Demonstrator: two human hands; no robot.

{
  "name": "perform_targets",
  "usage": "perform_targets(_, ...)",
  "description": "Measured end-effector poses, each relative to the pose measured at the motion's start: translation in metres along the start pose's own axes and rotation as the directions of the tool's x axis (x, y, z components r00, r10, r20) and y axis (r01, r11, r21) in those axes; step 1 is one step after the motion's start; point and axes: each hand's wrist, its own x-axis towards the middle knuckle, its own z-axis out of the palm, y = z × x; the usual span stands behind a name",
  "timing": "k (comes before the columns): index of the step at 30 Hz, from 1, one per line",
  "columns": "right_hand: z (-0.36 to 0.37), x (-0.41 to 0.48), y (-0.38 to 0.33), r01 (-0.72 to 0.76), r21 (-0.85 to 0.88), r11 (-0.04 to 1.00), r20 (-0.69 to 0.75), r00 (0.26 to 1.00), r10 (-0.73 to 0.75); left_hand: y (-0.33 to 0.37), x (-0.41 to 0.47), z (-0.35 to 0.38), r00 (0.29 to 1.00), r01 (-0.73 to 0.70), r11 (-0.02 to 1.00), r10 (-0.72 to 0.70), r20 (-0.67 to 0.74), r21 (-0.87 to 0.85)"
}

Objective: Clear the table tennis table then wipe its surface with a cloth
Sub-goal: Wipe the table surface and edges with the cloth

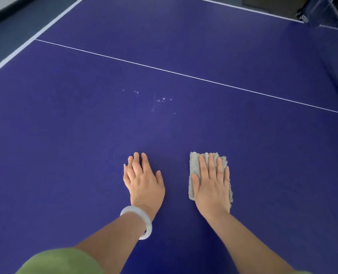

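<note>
Wiping step is under way, by the look of it.

- The right hand (pixel 211 186) is lying flat on the cloth (pixel 194 161), fingers straight and close together, pressing it onto the blue table (pixel 65 135). It is not gripping; the pale, nubbly fabric is showing past the fingertips and along the thumb side.
- The left hand (pixel 144 180) is resting palm-down on the bare surface just left of the cloth, fingers straight, holding nothing. The two hands are apart, with a strip of blue between them.
- A white bracelet (pixel 142 220) is sitting at the left wrist, down and left of the cloth.
- A scatter of small wet-looking specks (pixel 158 100) is lying beyond the cloth, up and to its left (water or dust, cannot tell). A thin white line (pixel 184 75) is running farther out again.

Risks, as judged:
- The cloth is only being pinned by a flat palm, so a fast push could let it bunch or slip out.
- A stroke going straight ahead would be missing the specks.
- One light pass might be smearing them rather than lifting them.
- The bare left palm could be leaving prints, and the bracelet could be knocking the surface.
</note>
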Motion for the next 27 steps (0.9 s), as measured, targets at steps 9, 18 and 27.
perform_targets(9, -0.008, 0.032, 0.032, -0.222, 0.088, 0.971, 0.059, 0.974, 0.218, -0.157, 0.036, -0.066, 0.992, -0.101, 0.971, 0.114, -0.049, 0.215)
perform_targets(18, -0.001, 0.015, -0.131, -0.088, 0.104, 0.991, 0.001, 0.996, 0.089, -0.169, 0.034, -0.055, 0.981, -0.144, 0.964, 0.169, -0.098, 0.222)
perform_targets(27, -0.005, 0.001, -0.014, -0.160, -0.005, 0.987, -0.097, 0.983, 0.158, -0.169, 0.034, -0.056, 0.983, -0.143, 0.963, 0.165, -0.078, 0.227)
